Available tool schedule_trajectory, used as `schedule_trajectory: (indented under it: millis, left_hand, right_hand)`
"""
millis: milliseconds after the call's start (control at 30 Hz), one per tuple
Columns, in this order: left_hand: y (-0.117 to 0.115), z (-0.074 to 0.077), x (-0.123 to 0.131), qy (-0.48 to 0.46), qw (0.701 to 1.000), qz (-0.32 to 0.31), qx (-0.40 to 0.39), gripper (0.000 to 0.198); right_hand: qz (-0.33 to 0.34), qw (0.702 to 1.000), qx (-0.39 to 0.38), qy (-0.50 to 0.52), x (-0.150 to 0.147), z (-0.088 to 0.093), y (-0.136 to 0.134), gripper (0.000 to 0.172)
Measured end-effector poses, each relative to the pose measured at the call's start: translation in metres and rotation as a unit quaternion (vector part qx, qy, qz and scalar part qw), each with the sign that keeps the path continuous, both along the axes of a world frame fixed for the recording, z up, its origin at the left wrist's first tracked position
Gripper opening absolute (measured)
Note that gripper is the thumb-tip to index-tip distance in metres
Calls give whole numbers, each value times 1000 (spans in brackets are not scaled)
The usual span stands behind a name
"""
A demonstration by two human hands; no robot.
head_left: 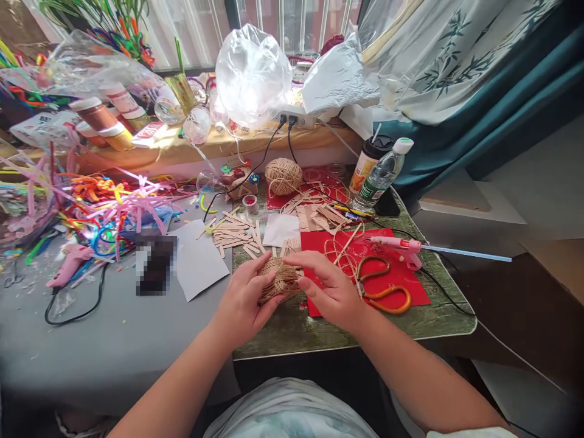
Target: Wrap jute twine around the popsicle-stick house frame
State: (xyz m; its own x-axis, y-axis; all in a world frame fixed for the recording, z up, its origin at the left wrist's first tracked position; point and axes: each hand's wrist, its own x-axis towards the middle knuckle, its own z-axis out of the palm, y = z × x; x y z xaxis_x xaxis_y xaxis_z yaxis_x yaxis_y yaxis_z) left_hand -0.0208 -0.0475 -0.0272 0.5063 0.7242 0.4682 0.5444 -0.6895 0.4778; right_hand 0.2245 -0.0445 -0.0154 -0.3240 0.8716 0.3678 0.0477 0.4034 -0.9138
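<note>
Low in front of me, my left hand (250, 298) grips a twine-wrapped piece (279, 275), its thumb and fingers around the left side. My right hand (332, 291) curves around the right end of the same piece, index fingertip on its top and thumb at its side. Tan twine covers the piece in close turns; what lies beneath is hidden. Just right of my right hand, scissors (385, 291) with orange-brown handles lie on a red sheet (337, 243). Loose twine (340, 252) loops across that sheet, and a ball of twine (283, 176) sits farther back.
Wooden sticks (235, 234) lie scattered beyond my hands beside a white square (281, 230). A pink glue gun (401, 245) with a long glue stick rests at right, its cord trailing. A water bottle (383, 173) stands behind. Another glue gun (70, 266) and colourful pipe cleaners (123, 207) occupy the left.
</note>
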Motion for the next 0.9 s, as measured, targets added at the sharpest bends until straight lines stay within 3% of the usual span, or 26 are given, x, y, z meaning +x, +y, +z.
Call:
schedule_trajectory:
  millis: [67, 233, 567, 667, 900]
  left_hand:
    - [-1, -1, -1, -14, 1000, 9, -12, 50]
    - [-3, -2, -3, -78, 994, -5, -70, 40]
    - [-5, 11, 7, -200, 958, 41, -201, 9]
    - [-5, 13, 9, -235, 946, 61, -214, 8]
    - [-3, 13, 11, -219, 949, 75, -214, 15]
  right_hand:
    - [19, 999, 29, 22, -24, -2, 2, 34]
    - [-27, 997, 39, 62, -53, -23, 6, 27]
    - [-57, 996, 41, 54, -54, -25, 4, 19]
    - [-58, 996, 43, 51, -54, -25, 5, 21]
    - [-69, 996, 19, 50, -52, -31, 8, 17]
